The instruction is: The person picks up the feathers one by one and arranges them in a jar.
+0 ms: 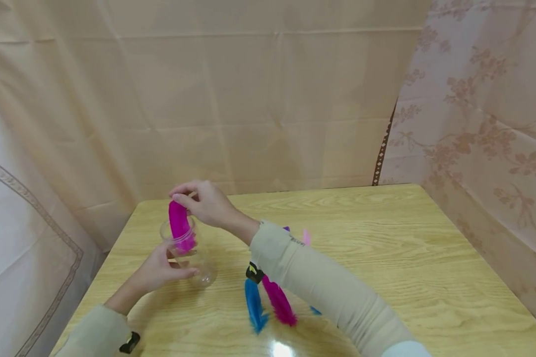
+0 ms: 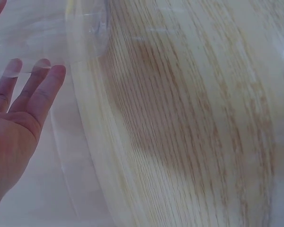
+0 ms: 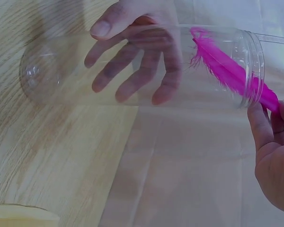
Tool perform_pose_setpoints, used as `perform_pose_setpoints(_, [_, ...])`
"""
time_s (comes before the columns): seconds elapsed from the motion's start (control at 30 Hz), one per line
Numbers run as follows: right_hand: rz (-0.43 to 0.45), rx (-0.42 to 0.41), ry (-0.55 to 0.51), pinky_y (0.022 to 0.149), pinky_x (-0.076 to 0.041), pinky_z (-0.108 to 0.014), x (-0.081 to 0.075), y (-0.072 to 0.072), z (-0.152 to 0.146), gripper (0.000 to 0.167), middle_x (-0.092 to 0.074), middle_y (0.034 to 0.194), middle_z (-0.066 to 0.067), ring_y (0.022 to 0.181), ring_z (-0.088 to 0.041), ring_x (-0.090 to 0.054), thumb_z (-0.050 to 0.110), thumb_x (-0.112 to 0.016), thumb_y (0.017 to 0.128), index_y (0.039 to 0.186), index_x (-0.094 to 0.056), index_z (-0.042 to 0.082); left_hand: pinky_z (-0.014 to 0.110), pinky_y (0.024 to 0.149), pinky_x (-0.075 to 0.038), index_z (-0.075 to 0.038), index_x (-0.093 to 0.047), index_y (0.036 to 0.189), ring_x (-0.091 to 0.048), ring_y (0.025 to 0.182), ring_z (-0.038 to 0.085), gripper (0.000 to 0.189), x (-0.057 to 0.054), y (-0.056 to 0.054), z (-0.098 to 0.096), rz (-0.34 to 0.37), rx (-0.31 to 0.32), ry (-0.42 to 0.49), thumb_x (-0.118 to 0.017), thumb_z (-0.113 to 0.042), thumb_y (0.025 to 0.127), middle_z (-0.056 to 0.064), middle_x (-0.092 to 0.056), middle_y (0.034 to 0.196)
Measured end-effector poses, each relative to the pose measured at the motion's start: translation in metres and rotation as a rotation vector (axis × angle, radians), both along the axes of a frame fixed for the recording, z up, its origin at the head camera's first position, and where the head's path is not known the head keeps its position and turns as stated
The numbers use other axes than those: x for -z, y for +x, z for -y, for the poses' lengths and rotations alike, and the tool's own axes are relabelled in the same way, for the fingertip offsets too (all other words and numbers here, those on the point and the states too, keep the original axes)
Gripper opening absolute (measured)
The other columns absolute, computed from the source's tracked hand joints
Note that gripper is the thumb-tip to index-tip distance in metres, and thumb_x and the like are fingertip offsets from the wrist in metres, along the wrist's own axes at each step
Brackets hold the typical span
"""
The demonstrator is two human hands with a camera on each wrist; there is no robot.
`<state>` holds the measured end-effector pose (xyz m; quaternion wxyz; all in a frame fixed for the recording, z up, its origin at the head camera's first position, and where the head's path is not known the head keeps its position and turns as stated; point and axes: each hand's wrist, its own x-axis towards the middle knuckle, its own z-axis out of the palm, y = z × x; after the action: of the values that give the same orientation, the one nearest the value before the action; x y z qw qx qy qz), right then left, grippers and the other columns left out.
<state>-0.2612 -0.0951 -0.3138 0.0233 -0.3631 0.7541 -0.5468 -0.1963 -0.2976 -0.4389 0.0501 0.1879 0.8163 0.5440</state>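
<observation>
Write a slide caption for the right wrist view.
The right hand holds a slender magenta feather partway inside a clear cylindrical jar, gripped by the left hand.

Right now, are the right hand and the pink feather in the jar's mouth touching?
Touching. The right wrist view shows the right hand pinching the pink feather by the end outside the clear jar.

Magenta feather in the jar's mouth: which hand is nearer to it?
Right: the right hand pinches the upper end of the magenta feather; the left hand holds the clear jar, lower.
</observation>
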Motion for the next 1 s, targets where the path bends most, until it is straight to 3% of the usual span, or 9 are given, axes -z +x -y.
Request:
perform_pose_setpoints(0.2, [-0.042,0.001,0.013,0.071,-0.056,-0.016,0.0009,-0.0004,-0.0001,0.021,-0.072,0.107,-0.003,0.078,-0.001,-0.065,0.016,-0.063,0.102,0.115,-0.075,0.005,0.047,0.088,-0.058,0.003,-0.043,0.145,-0.065,0.117,0.028,0.076,-0.0003,-0.0001,0.0004,0.003,0.007,0.012,-0.084,-0.003,0.082,0.035,-0.054,0.135])
perform_pose_setpoints(0.63, [-0.063,0.003,0.017,0.072,-0.055,-0.015,0.0012,0.0002,0.0012,0.022,-0.072,0.107,-0.001,0.079,-0.001,-0.065,0.019,-0.063,0.103,0.116,-0.074,0.006,0.042,0.082,-0.061,0.009,-0.042,0.143,-0.067,0.11,0.027,0.077,0.0021,-0.0021,0.0015,-0.014,0.006,0.025,-0.085,0.001,0.079,0.037,-0.054,0.132])
perform_pose_setpoints(0.8, [-0.01,-0.036,-0.019,0.072,-0.057,-0.018,0.0014,0.001,0.0008,0.024,-0.072,0.102,0.001,0.079,-0.009,-0.07,0.019,-0.063,0.103,0.12,-0.071,0.005,0.036,0.077,-0.061,0.004,-0.041,0.146,-0.066,0.104,0.031,0.082,0.0005,-0.0021,0.0004,-0.036,-0.004,-0.006,-0.086,-0.002,0.079,0.035,-0.054,0.134])
perform_pose_setpoints(1.0, [0.025,-0.048,-0.041,0.073,-0.058,-0.02,0.0023,0.0011,0.0014,0.024,-0.071,0.096,0.002,0.082,-0.017,-0.072,0.019,-0.063,0.102,0.119,-0.071,0.004,0.035,0.079,-0.061,-0.002,-0.039,0.15,-0.059,0.12,0.047,0.084,-0.002,-0.0016,0.0007,-0.056,0.006,-0.04,-0.086,-0.007,0.081,0.029,-0.048,0.142])
